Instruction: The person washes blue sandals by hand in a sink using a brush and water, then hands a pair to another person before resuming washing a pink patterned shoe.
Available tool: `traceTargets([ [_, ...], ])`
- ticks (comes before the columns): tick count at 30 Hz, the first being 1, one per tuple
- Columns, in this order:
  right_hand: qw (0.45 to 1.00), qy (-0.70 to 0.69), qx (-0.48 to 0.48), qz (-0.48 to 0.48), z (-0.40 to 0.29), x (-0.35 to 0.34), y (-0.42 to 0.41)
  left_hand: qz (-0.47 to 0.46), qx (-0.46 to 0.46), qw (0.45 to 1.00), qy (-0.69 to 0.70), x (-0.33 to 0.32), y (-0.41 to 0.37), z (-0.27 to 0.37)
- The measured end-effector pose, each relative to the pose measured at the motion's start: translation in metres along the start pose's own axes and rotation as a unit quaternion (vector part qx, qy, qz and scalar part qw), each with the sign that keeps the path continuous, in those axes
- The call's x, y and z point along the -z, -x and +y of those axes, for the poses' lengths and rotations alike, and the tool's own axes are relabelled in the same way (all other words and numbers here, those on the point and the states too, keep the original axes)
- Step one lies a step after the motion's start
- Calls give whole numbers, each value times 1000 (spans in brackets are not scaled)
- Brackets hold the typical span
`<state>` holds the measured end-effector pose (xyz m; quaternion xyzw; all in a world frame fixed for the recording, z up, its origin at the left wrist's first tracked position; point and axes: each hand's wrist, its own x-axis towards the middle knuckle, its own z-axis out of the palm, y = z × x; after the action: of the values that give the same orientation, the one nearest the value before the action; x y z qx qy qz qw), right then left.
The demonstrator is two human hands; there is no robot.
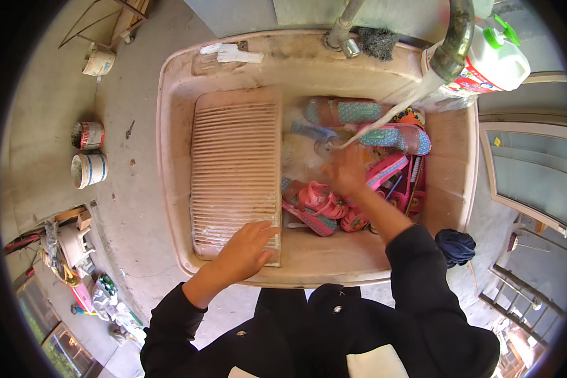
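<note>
My left hand (248, 248) rests on the lower right corner of the ribbed washboard (236, 170), fingers spread and holding nothing. Over the basin, my right hand (347, 170) is blurred beside the running water (382, 115); whether it grips anything is unclear. A translucent blue object (314, 131) lies just beyond its fingers. Around it are a pink sandal with a dotted blue insole (394, 138), another dotted sandal (354, 111) at the back, and a pink jelly sandal (322, 201) at the front. A scrub brush (415, 177) with white bristles leans among the footwear at right.
Metal water pipe (453, 52) overhangs the sink (458, 175) at back right, by a white pump jug (496, 61). A dark scouring pad (378, 45) and small tap (349, 47) occupy the back rim. Dark cloth (455, 248) hangs outside right. Buckets (90, 170) stand left.
</note>
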<state>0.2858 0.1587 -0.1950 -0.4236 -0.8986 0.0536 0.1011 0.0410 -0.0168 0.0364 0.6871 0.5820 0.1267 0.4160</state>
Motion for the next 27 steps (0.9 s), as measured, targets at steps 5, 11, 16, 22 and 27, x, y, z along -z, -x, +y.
traceTargets([
  [5,968,-140,114,-173,-83,63,36,-18,-17,1000,2,-6,-5,4],
  [11,909,-313,39,-272,-24,47,-6,-14,-15,1000,8,-2,-5,7],
  [16,861,-410,-170,-248,32,12,-13,-14,-8,1000,8,-5,4,2],
  [22,987,-121,-103,-35,2,-37,0,-6,-22,1000,9,-10,0,4],
  [27,988,-143,-59,-10,-69,-15,-5,-14,-25,1000,0,-16,-9,8],
])
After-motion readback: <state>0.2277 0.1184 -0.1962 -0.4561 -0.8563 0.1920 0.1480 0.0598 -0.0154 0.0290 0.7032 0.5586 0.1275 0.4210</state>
